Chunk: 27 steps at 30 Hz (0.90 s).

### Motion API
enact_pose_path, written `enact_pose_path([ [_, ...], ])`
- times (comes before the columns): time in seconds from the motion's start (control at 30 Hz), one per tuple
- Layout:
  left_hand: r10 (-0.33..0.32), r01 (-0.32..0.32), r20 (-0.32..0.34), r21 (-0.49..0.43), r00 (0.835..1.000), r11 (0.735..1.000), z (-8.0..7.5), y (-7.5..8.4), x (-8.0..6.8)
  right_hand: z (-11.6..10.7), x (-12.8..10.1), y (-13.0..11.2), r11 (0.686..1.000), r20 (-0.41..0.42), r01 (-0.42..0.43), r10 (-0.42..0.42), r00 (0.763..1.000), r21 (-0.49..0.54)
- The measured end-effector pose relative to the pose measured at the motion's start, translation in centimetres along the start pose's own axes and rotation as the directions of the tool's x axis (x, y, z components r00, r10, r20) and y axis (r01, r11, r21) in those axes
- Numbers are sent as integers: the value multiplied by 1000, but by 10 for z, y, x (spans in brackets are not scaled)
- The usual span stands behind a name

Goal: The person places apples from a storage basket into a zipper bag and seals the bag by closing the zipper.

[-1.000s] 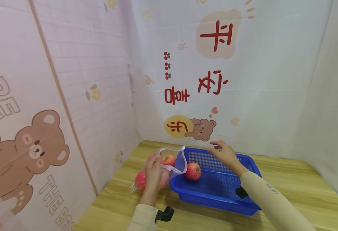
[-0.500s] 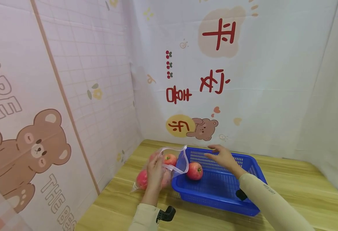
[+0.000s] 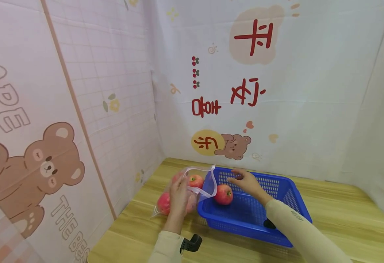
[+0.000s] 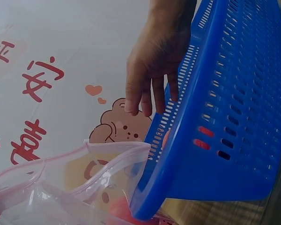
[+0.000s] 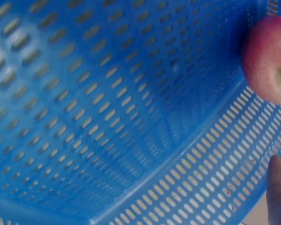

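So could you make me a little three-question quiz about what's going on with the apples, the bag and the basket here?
1. True or false: the blue basket holds exactly one apple.
2. Which hand grips the clear plastic bag? A. the left hand B. the right hand C. both
3. Fill in: the right hand hovers with relaxed fingers over the basket's ____ wall.

Key
1. True: one red apple lies in the basket's left end; the others are in the bag.
2. A. The left hand holds the bag beside the basket, on the wooden table.
3. Far.
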State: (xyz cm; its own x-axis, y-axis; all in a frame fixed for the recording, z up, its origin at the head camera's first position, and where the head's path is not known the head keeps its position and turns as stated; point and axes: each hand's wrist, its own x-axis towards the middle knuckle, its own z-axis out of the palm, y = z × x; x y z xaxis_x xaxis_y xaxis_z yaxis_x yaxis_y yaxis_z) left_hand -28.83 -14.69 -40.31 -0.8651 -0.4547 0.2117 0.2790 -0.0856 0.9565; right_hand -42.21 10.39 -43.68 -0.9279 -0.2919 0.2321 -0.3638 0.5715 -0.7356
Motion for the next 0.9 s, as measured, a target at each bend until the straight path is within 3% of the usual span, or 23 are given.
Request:
enact_pose_path([
  [0.43, 23, -23, -1, -47, 1000, 999, 1, 1, -1, 16, 2, 4, 994, 133, -97, 90, 987, 51],
  [0.9, 14, -14, -1, -19, 1000, 1000, 0, -1, 1, 33, 4, -2, 992, 235, -102, 116, 965, -71],
])
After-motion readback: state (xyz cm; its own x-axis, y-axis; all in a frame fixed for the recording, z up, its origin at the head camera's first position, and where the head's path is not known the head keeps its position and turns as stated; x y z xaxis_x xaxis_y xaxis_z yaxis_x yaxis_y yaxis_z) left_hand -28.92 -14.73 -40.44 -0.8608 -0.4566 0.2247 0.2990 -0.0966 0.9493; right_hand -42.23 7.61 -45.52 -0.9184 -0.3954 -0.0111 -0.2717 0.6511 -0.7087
